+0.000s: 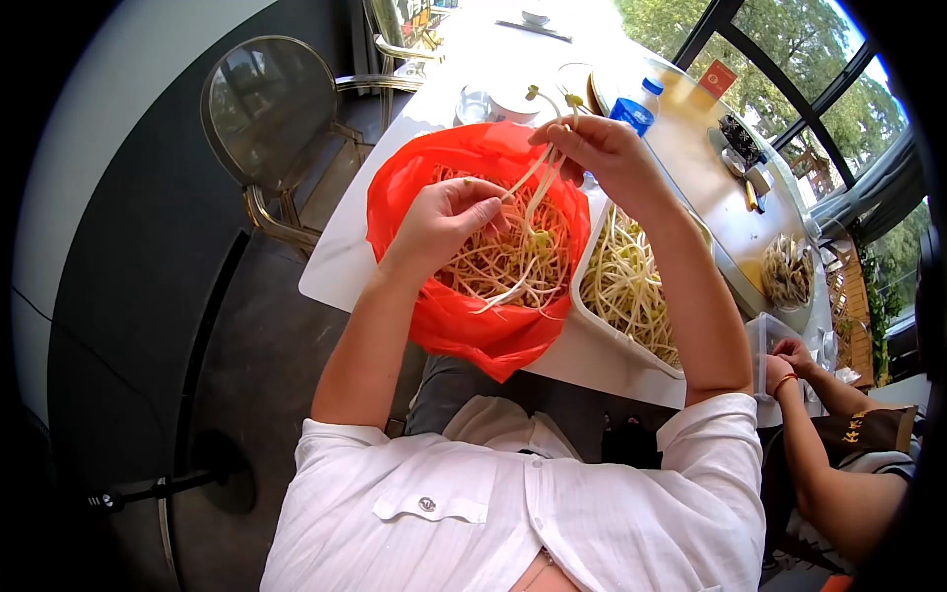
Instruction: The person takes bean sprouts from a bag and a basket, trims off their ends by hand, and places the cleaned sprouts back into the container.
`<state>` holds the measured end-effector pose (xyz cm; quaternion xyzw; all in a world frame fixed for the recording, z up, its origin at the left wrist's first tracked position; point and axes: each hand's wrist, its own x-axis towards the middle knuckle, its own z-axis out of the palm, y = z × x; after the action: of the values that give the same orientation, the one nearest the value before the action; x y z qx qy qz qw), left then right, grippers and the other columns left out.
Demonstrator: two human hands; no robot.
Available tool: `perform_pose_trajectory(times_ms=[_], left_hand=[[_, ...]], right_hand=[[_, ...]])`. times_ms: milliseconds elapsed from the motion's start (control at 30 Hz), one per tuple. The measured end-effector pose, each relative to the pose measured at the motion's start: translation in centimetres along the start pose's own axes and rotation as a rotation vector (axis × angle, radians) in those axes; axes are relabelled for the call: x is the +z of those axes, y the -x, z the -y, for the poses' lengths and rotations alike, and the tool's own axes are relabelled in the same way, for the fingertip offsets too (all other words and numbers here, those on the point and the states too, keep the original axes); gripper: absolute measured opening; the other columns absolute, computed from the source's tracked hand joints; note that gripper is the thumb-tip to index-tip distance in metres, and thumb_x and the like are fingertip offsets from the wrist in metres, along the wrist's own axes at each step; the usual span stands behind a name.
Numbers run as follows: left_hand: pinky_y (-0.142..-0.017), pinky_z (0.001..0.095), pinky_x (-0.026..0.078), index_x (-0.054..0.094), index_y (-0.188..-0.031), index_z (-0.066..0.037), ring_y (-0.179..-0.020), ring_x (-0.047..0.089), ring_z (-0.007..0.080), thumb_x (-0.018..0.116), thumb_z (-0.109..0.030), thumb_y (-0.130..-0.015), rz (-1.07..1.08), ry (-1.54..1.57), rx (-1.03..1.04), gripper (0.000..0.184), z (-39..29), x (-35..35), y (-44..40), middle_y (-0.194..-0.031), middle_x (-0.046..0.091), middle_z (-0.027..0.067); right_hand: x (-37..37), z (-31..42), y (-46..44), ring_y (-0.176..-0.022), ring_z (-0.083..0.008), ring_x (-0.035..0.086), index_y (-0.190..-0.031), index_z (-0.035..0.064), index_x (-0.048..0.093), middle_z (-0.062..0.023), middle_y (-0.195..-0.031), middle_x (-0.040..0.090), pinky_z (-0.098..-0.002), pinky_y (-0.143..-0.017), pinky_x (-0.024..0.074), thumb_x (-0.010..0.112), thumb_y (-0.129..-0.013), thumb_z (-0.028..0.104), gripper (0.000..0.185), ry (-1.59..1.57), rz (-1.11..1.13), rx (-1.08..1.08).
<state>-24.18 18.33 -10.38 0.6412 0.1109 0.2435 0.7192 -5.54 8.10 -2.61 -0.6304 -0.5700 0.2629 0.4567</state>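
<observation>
Several bean sprouts (541, 182) hang between my hands above a red plastic bag (400, 183). My right hand (600, 153) pinches them near their yellow-green heads, at the bag's far right rim. Over the bag's left side, my left hand (452, 219) has thumb and forefinger closed at the thin end of a sprout. Inside the open bag lies a heap of thin, brownish strands with some sprouts (493, 276) on top. Right of the bag, a white tray (614, 333) holds a pile of pale bean sprouts (626, 281), partly hidden by my right forearm.
A blue-labelled bottle (636, 109) stands beyond my right hand. Farther right, a bowl of brownish food (786, 271) sits on the round glass turntable (725, 183). At right, another person's hands (784, 363) are at a clear plastic box (774, 340). A transparent chair (276, 118) stands left of the table.
</observation>
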Motion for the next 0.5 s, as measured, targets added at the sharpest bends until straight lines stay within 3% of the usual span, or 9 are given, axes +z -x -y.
perform_pose_trajectory(times_ms=[167, 300, 433, 500], left_hand=[[-0.062, 0.021, 0.047, 0.061, -0.094, 0.004, -0.067, 0.057, 0.0078, 0.058, -0.007, -0.086, -0.054, 0.002, -0.071, 0.014, 0.2, 0.1, 0.4, -0.075, 0.063, 0.0042], [-0.055, 0.0193, 0.043, 0.06, -0.087, 0.001, -0.061, 0.052, 0.0055, 0.057, -0.005, -0.085, -0.08, 0.014, 0.071, 0.007, 0.9, 0.3, 0.3, -0.07, 0.058, 0.0015], [-0.051, 0.0183, 0.039, 0.059, -0.085, -0.003, -0.056, 0.047, 0.0037, 0.056, -0.006, -0.084, -0.196, 0.182, 0.222, 0.004, 1.1, 0.7, 0.4, -0.068, 0.054, -0.0014], [-0.051, 0.0185, 0.038, 0.059, -0.085, -0.003, -0.055, 0.046, 0.0038, 0.057, -0.008, -0.085, -0.174, 0.237, 0.14, 0.005, 1.4, 0.7, 0.5, -0.068, 0.054, -0.0018]], right_hand=[[-0.2, -0.3, 0.2, -0.059, -0.0036, 0.055, -0.093, 0.0045, 0.068, 0.0016, -0.07, 0.061, -0.0182, -0.054, 0.0446, 0.055, -0.092, 0.023, 0.023, 0.027, -0.045, -0.03], [0.4, -0.1, 0.6, -0.06, -0.004, 0.055, -0.091, 0.0034, 0.067, 0.0008, -0.069, 0.061, -0.0183, -0.054, 0.0443, 0.056, -0.091, 0.022, 0.022, 0.075, -0.119, -0.029], [-0.4, -0.3, 0.6, -0.06, -0.0042, 0.055, -0.089, 0.002, 0.066, -0.0006, -0.069, 0.06, -0.0185, -0.054, 0.0438, 0.056, -0.09, 0.021, 0.022, -0.156, -0.188, 0.007], [-0.6, -0.5, 0.7, -0.061, -0.0043, 0.055, -0.087, 0.0026, 0.066, -0.0004, -0.07, 0.061, -0.0182, -0.053, 0.0434, 0.057, -0.09, 0.022, 0.022, -0.204, -0.2, 0.012]])
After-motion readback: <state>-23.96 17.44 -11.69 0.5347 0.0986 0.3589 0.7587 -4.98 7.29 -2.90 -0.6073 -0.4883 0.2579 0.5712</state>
